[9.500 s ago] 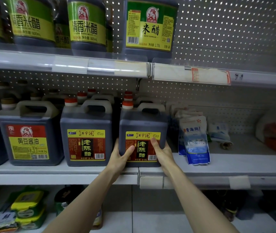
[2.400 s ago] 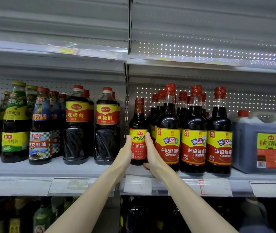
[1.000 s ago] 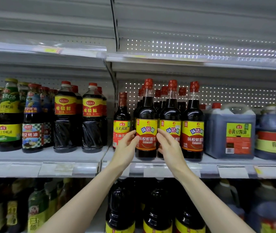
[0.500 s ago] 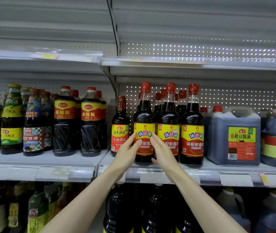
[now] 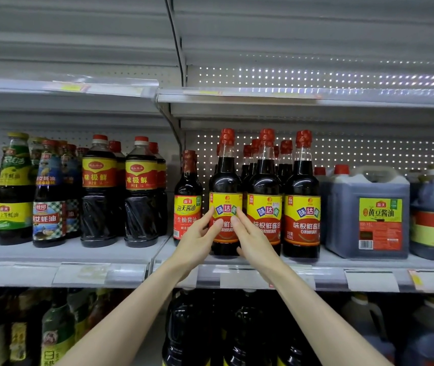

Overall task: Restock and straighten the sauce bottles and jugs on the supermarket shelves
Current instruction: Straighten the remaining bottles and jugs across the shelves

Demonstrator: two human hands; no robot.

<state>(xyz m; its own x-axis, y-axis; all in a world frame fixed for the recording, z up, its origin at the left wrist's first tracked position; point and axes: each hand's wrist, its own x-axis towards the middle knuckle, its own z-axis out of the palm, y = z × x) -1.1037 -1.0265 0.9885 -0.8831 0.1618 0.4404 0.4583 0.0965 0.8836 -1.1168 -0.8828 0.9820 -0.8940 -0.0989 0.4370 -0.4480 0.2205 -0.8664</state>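
My left hand [image 5: 197, 243] and right hand [image 5: 254, 243] lay straight fingers [image 5: 210, 219] on a dark-sauce bottle [image 5: 225, 178] — label "味达" — at the shelf [image 5: 326, 261] front edge.

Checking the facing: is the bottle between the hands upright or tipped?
Upright: the bottle stands on the shelf with its base flat and neck vertical.

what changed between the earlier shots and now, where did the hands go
Both hands left the vinegar jug on another shelf, then let go of the small soy sauce bottle and shifted right to the tall bottle beside it. The left hand and right hand now touch its front with fairly straight fingers. The other tall bottles and the square jug kept their places.
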